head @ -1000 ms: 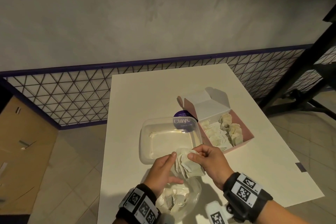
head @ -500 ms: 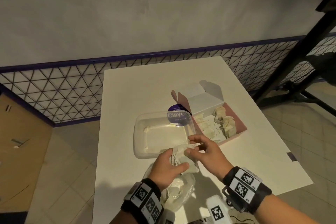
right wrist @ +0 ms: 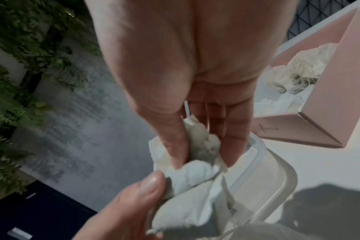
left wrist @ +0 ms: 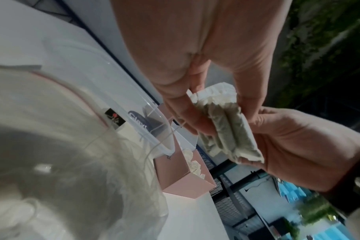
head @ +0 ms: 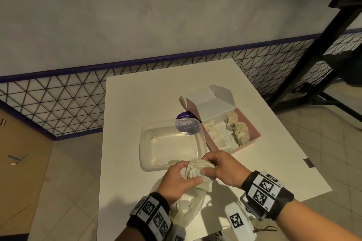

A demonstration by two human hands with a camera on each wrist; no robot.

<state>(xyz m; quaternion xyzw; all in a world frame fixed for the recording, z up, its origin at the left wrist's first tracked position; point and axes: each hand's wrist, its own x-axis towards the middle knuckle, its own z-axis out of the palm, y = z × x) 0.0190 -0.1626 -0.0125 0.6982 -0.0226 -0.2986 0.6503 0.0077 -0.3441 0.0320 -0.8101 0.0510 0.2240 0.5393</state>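
Both hands hold one clump of pale tea bags (head: 197,171) just above the near rim of a clear plastic container (head: 146,144). My left hand (head: 181,180) grips the clump from the left with thumb and fingers; in the left wrist view the tea bags (left wrist: 226,128) sit pinched between them. My right hand (head: 219,168) pinches the clump's top from the right, and the right wrist view shows the tea bags (right wrist: 197,149) between thumb and fingers. A thin string hangs from the clump. The container looks empty apart from crumbs.
A pink cardboard box (head: 252,130) with its lid open holds several more tea bags, right of the container. A clear plastic bag (head: 188,209) with pale contents lies under my left wrist. A purple round label (head: 186,123) shows behind the container. The white table (head: 137,100) stands against a wire fence.
Both hands have closed tighter on the clump and brought it lower toward the container's near rim. My head view shifted slightly; the box and container have stayed put.
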